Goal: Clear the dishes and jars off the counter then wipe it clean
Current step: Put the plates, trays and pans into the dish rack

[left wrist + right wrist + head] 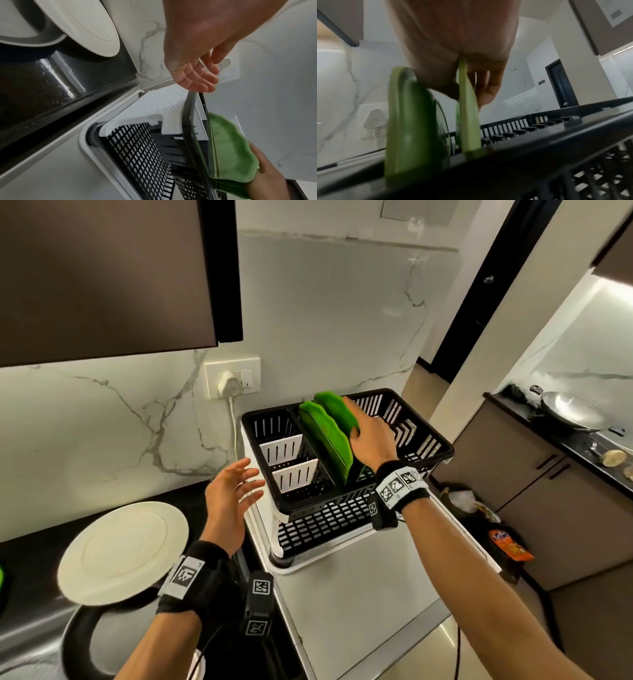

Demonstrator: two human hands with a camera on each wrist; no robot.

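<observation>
A: Head view, what surface and room?
B: A kitchen with white marble walls. A black tabletop (30,556) carries a white plate (123,553); beside it a pale surface bears a black dish rack (346,508) on a white tray. Two green plates (334,433) stand upright in the rack. The right hand (371,436) grasps the rear green plate; the left hand (233,491) hovers released, fingers spread, near the rack's left wall. A socket panel (233,378) sits on the wall behind.

A: Left wrist view?
B: The left hand (193,65) hangs relaxed above the rack (142,155); the white plate (89,24) lies on the glossy tabletop (51,83).

A: Right wrist view?
B: The right hand (453,54) pinches one green plate's (467,108) rim; the other (406,121) stands just beside it. A dark door (561,86) is beyond.
</observation>
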